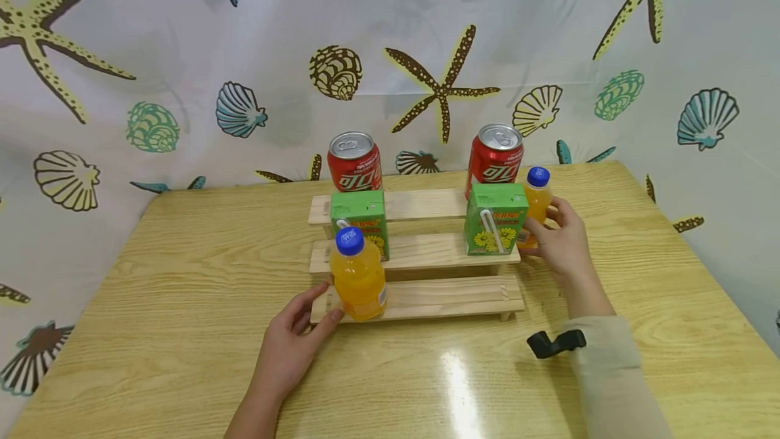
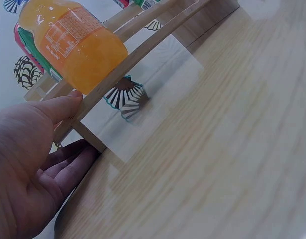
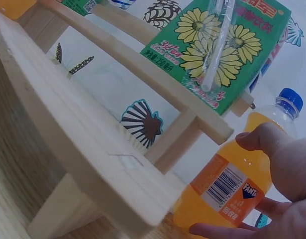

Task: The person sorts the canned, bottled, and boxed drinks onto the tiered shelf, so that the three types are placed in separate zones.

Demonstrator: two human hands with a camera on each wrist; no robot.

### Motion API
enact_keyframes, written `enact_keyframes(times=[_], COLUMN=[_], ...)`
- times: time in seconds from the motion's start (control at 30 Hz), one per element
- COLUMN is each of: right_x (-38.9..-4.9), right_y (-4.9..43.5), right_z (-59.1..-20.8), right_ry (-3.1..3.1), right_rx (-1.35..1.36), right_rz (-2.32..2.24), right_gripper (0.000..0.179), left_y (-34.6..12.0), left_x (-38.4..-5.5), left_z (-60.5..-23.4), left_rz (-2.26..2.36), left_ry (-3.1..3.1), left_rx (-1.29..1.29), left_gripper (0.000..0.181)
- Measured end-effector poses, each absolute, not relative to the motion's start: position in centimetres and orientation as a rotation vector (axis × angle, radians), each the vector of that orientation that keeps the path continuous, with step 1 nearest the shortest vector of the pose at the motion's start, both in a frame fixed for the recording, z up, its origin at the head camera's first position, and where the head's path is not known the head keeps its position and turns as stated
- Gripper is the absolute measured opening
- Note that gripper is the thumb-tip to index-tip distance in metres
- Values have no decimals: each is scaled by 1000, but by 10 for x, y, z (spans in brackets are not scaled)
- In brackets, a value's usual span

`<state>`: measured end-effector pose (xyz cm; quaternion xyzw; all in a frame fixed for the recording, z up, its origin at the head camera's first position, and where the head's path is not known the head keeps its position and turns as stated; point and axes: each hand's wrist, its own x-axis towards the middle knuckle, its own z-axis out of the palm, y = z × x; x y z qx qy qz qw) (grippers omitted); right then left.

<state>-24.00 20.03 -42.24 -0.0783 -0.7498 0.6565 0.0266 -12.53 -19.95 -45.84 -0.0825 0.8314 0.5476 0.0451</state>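
Note:
My right hand (image 1: 563, 242) holds an orange Fanta bottle (image 3: 232, 189) with a blue cap, thumb on one side and fingers on the other. That bottle stands roughly upright, just beyond the right end of a three-step wooden rack (image 1: 451, 297). At the rack's lower left end, my left hand (image 1: 292, 334) grips the bottom step, its thumb at the front edge and fingers by the leg. Close to that thumb, a second orange drink bottle (image 1: 359, 283) stands on the bottom step; the left wrist view shows its base above the thumb.
Two green drink cartons, left (image 1: 358, 205) and right (image 1: 496, 219), stand on the middle step. Behind them on the top step are two red soda cans, left (image 1: 355, 171) and right (image 1: 496, 158). A patterned cloth (image 1: 274, 32) hangs behind the wooden table (image 1: 183, 330).

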Motion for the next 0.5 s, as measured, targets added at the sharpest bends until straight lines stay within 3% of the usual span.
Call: enact_keyframes(times=[0.5], right_x=[-240], right_y=[208], right_z=[-416], right_ry=[-2375], right_rx=[-181], right_rz=[2032], right_gripper=[57], left_y=[-199], left_x=[-125], left_z=[-456], left_rz=[1670], left_ry=[2535], left_rx=[-254], left_gripper=[71])
